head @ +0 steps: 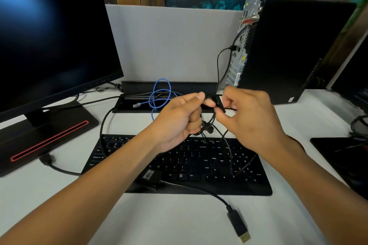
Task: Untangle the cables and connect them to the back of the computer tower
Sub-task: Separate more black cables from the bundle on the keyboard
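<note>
Above the keyboard (199,165), the left hand (179,119) and right hand (249,117) each grip the tangled black cables (209,125) before the computer tower (288,49).

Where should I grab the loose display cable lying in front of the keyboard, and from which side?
Grip the display cable by its long black plug body, not the gold tip. The plug lies flat on the white desk, tip pointing at you, so come from above with fingers across its two long sides.
</note>
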